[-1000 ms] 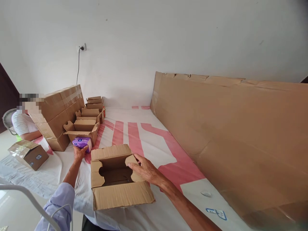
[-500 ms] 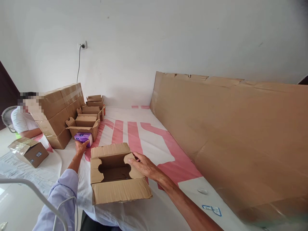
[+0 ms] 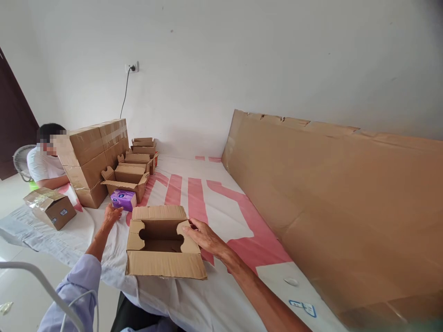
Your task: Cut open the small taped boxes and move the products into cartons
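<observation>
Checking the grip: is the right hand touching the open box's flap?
Touching. The head view shows the right hand resting on the open box's flap.

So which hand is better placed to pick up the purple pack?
Left hand: it lies just before the purple pack, likely easiest. The right hand rests on the open box's flap.

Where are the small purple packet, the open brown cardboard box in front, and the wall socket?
small purple packet [image 3: 123, 199], head view, front face.
open brown cardboard box [image 3: 166, 266], head view, near flap.
wall socket [image 3: 132, 68], head view, plug.
</observation>
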`<state>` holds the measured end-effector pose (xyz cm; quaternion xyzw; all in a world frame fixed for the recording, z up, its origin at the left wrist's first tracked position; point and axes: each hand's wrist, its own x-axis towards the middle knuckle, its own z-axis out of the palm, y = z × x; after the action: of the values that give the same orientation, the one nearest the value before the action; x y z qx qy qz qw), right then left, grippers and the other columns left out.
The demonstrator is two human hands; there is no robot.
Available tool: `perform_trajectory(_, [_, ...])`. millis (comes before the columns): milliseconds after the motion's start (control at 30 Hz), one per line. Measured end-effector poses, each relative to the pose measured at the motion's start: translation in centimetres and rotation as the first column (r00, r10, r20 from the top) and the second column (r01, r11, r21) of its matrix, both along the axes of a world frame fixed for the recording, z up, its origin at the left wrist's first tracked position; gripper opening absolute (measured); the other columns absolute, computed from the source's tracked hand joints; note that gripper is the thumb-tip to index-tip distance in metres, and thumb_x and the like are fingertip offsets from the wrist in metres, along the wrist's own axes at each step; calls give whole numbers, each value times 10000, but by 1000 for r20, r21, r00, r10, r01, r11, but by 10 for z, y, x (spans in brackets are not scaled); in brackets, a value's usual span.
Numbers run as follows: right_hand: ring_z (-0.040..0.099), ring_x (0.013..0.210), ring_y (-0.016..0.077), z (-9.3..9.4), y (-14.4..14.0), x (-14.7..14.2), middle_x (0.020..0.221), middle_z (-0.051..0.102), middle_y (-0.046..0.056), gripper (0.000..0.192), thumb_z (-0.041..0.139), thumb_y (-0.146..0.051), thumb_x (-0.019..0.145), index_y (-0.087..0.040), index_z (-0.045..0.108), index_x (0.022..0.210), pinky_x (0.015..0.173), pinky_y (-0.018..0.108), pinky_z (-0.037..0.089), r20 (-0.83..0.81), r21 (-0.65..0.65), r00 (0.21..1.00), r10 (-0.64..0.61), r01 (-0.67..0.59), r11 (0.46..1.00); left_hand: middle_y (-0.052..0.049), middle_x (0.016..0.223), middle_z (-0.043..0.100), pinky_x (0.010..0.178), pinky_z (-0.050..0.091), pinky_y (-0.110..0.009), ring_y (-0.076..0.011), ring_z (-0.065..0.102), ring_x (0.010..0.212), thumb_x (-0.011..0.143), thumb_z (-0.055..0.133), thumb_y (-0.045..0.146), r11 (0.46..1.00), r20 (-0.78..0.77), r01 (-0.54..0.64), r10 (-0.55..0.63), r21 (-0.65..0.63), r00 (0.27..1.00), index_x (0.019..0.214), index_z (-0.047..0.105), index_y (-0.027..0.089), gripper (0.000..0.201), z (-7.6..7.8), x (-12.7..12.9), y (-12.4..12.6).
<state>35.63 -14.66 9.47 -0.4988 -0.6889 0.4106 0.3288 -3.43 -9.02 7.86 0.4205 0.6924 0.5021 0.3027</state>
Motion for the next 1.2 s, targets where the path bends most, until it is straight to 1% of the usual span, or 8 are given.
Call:
perform_trajectory(133, [649,787,211,0,3,-15,868,727,28,221,591,-461,855,-241,607,834,689,309,477,33,-9,999,-15,16,1000,-119,1115,790,881,623,-417,-317,760,1063,841,821,636,991,-36,52,-48,121,998,1242,728,177,617,35,6,-58])
perform_trajectory(200, [655,796,211,-1,7,-25,884,733,32,206,585,-443,866,-241,619,852,677,301,474,21,-9,1000,-18,18,1000,-127,1263,784,1064,569,-477,-342,722,1214,891,766,652,947,-203,243,-201,208,958,1195,784,215,532,52,13,-96])
perform_trajectory(367, [659,789,209,-8,28,-69,895,744,45,165,608,-379,875,-220,644,899,678,299,484,-28,17,998,-58,59,998,-124,1412,737,1190,459,-589,-419,613,1398,786,916,433,771,-733,637,-442,-16,517,1345,765,320,590,65,46,-156])
perform_trajectory(567, [736,939,228,-22,42,-114,1087,794,76,323,598,-489,987,-235,716,1146,816,339,583,-121,100,993,-15,27,995,-124,1087,749,1060,485,-516,-339,686,1148,853,563,46,901,-946,414,-239,-132,219,1209,746,233,442,55,22,-124])
perform_trajectory(733, [751,1060,257,-49,32,-81,1273,752,121,418,618,-544,968,-239,694,1244,920,396,607,-118,196,992,-41,64,979,-191,1312,700,1097,484,-552,-409,585,1373,802,564,53,979,-975,205,-67,-22,213,1283,732,222,537,60,-35,-81])
perform_trajectory(900, [742,914,285,-78,19,-26,1202,758,142,389,596,-515,933,-229,711,1171,826,452,614,-51,279,988,-144,153,948,-232,1629,494,1207,420,-616,-467,357,1596,728,676,49,991,-964,123,20,54,264,1564,541,207,861,37,-43,-85])
perform_trajectory(1033, [727,1005,351,-104,8,6,1097,764,162,327,581,-451,923,-215,726,1097,921,524,585,21,361,983,-184,164,918,-252,1704,342,1189,429,-667,-487,323,1598,810,768,208,966,-864,-11,237,259,445,1630,414,209,893,3,-19,-119])
perform_trajectory(1200, [721,972,322,-140,2,18,1034,773,139,212,537,-332,995,-229,716,1041,905,474,575,180,575,957,-228,86,814,-198,1440,542,1141,505,-608,-403,565,1378,863,777,304,904,-624,-158,392,397,676,1575,436,192,797,-35,19,-131])
